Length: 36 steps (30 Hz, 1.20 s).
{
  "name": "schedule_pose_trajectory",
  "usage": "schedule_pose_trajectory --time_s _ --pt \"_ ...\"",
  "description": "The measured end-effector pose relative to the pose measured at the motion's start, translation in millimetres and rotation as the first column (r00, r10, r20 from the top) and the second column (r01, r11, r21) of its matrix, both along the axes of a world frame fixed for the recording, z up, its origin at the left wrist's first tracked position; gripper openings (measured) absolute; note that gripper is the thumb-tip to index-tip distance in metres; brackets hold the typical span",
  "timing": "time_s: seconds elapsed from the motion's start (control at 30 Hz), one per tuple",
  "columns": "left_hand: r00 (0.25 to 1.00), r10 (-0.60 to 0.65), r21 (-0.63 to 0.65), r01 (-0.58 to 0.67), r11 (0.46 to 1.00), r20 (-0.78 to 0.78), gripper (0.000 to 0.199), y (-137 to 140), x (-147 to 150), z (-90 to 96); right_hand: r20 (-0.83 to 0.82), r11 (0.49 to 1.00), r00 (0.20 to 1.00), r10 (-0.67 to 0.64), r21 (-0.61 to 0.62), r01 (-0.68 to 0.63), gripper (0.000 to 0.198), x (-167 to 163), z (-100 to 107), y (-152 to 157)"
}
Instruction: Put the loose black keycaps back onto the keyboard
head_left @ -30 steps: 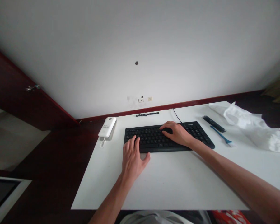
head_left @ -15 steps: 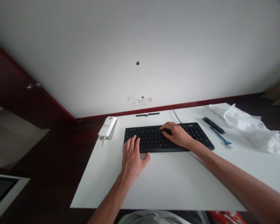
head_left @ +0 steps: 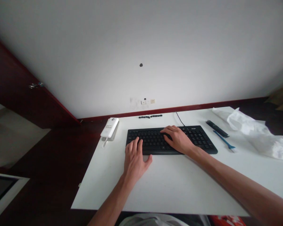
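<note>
A black keyboard point(head_left: 153, 151) lies on the white table, its cable running off the far edge. My left hand point(head_left: 134, 157) rests over its left end with fingers spread on the keys and the thumb out over the tabletop. Over the right-middle keys is my right hand point(head_left: 176, 138), fingers curved forward and close together, thumb held apart from them. Nothing shows between the thumb and fingers; the undersides of the fingertips are hidden. Along the far edge lie several small black pieces point(head_left: 145, 117), like loose keycaps.
At the table's left stands a white power bank point(head_left: 110, 127) with a short white loop. To the right are a blue brush point(head_left: 224, 139), a dark narrow strip point(head_left: 217, 128) and a crumpled white plastic bag point(head_left: 252, 128). A wall with sockets point(head_left: 148, 102) rises behind the table.
The view has shifted slightly. My right hand has edged a little to the left over the keys. My left hand keeps its place on the keyboard.
</note>
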<state>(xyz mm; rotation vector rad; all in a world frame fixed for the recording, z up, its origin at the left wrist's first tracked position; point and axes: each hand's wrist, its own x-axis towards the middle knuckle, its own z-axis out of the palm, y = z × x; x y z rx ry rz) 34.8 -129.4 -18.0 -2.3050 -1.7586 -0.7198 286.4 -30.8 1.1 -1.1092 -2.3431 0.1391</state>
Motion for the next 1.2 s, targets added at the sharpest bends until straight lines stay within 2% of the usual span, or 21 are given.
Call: schedule_pose_trajectory --time_s 0.27,0.37,0.47,0.57,0.67,0.8,0.9,1.07,1.2 --pt "0.999 -0.012 -0.033 0.014 0.999 0.046 0.066 2.7 -2.3 5.9 -0.025 1.000 1.000 -0.011 -0.013 0.011 0.026 -1.2 -1.0 1.3" --pt "0.994 -0.033 -0.096 0.043 0.994 0.102 0.053 16.8 -12.7 16.6 -0.020 1.000 0.999 -0.027 -0.009 0.027 0.026 -2.8 1.1 0.5" --pt "0.970 -0.056 -0.154 0.094 0.984 0.236 0.023 49.0 -30.6 27.1 -0.014 1.000 1.000 -0.028 -0.013 0.028 0.026 -3.4 2.1 0.1" --pt "0.937 -0.028 -0.145 0.083 0.986 0.348 0.014 94.5 -49.9 30.5 -0.017 1.000 1.000 -0.025 -0.007 0.025 0.026 -3.4 2.2 0.0" --pt "0.921 0.020 -0.159 0.046 0.986 0.390 0.019 141.2 -63.4 24.2 -0.019 1.000 0.999 -0.030 0.004 0.031 0.026 -4.2 2.0 -0.6" --pt "0.920 -0.026 -0.201 0.112 0.973 0.390 0.043 188.6 -68.8 8.5 -0.005 0.998 0.998 -0.059 0.010 0.059 0.025 -6.1 -0.2 -1.2" --pt "0.930 -0.051 -0.227 0.142 0.963 0.364 0.055 212.2 -68.1 -0.9 0.001 0.996 0.996 -0.084 0.017 0.084 0.025 -7.0 -3.0 -0.9" --pt "0.938 -0.092 -0.251 0.183 0.951 0.333 0.049 238.2 -65.1 -6.1 -0.001 0.995 0.995 -0.102 0.020 0.102 0.025 -7.2 -4.6 -0.9" --pt "0.934 -0.141 -0.260 0.233 0.937 0.329 0.042 247.9 -60.9 -5.0 -0.002 0.994 0.994 -0.111 0.016 0.111 0.024 -7.7 -3.6 -1.5"
